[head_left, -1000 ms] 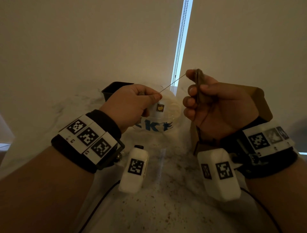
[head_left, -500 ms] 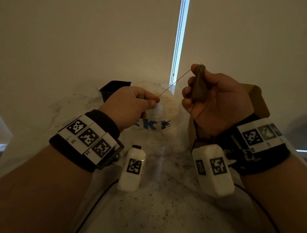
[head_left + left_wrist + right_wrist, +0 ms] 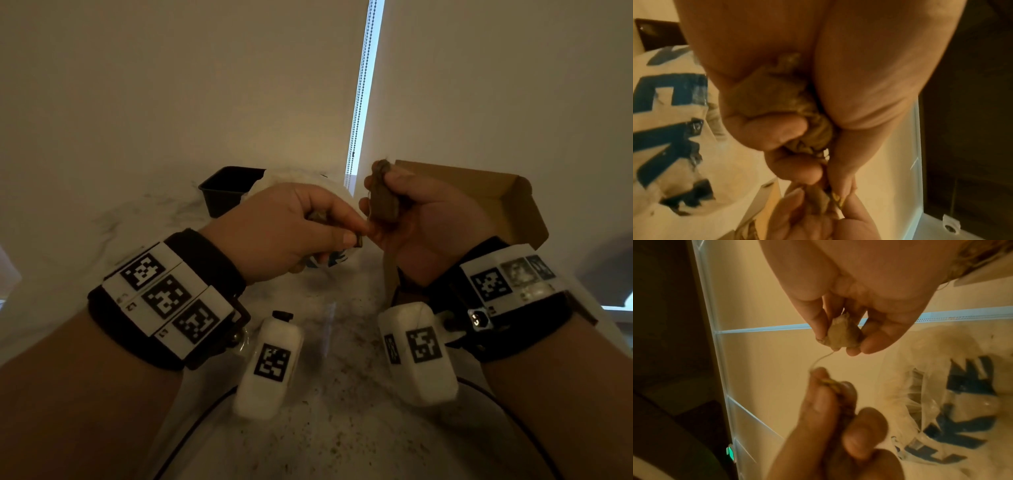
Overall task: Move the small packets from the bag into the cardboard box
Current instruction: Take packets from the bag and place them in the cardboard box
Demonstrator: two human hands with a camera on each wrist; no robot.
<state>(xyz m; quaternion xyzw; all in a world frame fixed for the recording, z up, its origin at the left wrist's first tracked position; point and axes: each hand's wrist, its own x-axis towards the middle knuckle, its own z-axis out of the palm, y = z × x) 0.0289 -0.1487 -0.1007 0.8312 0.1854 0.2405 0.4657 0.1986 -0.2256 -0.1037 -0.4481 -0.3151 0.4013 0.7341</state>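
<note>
My right hand (image 3: 380, 205) grips a small brown packet (image 3: 383, 200) upright, just left of the open cardboard box (image 3: 479, 195). In the right wrist view the packet (image 3: 842, 335) sits between thumb and fingers, and a thin thread (image 3: 821, 359) curls from it to my left hand. My left hand (image 3: 352, 236) pinches the thread's yellow tag (image 3: 830, 382) and touches the right hand's fingers. The left wrist view shows more brown packets (image 3: 777, 97) bunched in its palm. The white plastic bag (image 3: 274, 178) with blue letters lies behind the left hand.
A black tray (image 3: 227, 190) stands at the back left, beside the bag. The marble counter (image 3: 342, 428) stretches toward me under both wrists. A bead chain (image 3: 358, 102) hangs by the blinds behind. The box's flap (image 3: 527, 219) stands up at the right.
The hands have come together: the left moved right and the right dropped lower. The thread, stretched taut between them before, now hangs slack.
</note>
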